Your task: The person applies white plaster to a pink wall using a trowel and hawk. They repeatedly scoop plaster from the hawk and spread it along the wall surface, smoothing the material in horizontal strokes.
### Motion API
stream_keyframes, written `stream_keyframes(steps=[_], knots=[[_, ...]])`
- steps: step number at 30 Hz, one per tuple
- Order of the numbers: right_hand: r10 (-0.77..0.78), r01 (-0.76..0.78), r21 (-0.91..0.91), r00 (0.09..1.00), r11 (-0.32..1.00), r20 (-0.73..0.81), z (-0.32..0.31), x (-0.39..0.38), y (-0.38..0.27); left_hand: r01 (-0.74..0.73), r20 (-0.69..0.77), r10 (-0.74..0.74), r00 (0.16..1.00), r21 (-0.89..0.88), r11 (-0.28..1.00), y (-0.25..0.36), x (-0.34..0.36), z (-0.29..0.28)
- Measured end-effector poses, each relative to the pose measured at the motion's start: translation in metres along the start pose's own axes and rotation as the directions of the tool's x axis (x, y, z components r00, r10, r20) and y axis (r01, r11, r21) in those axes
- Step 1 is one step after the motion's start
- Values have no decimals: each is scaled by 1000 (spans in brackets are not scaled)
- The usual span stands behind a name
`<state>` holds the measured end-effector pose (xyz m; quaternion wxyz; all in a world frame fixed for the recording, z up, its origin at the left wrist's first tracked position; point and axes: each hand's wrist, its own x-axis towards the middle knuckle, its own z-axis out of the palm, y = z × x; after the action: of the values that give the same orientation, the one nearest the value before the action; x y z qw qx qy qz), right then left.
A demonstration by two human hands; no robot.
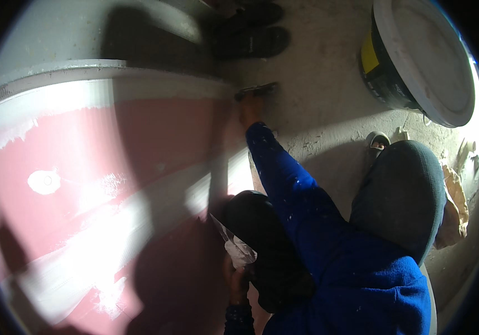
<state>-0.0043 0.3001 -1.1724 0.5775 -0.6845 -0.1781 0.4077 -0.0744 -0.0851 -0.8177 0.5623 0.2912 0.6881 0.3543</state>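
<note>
My right hand (250,109), at the end of a blue sleeve, is stretched far forward beside the lower edge of a pink plasterboard (167,131). Its fingers are closed on a dark trowel (260,90), seen nearly edge-on. Lower down, by my dark-clad knee, my left hand (237,281) is closed around a flat tool with a pale blade (218,226). A lump of white filler (241,252) sits on that tool, and its handle is hidden in the hand. White filler bands and patches (91,251) cover parts of the board.
A large dark bucket (384,78) with a pale lid stands at the far right. Dark slippers (256,40) lie on the concrete floor (328,61) at the back. Crumpled brown paper (455,209) is beside my right knee (404,190). Strong light and shadows cross the board.
</note>
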Motion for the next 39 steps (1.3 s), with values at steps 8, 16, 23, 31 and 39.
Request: stream_keyframes(steps=[8, 16, 23, 31, 39], knots=[[-289, 424, -609, 905, 671, 312, -17, -17, -27, 13, 29, -14, 999, 54, 998, -9, 0, -10], [-201, 268, -287, 949, 920, 242, -11, -69, -154, -26, -6, 27, 1000, 100, 995, -1, -6, 1], [231, -343, 357, 918, 869, 321, -37, -76, -129, 8, 26, -8, 1000, -19, 1000, -6, -2, -9], [138, -176, 315, 980, 933, 140, -33, -37, -42, 10, 3, -10, 1000, 14, 1000, 0, -1, -2], [-68, 53, 248, 996, 967, 51, -16, -23, -14, -20, 11, 20, 1000, 33, 999, -2, 2, -1]])
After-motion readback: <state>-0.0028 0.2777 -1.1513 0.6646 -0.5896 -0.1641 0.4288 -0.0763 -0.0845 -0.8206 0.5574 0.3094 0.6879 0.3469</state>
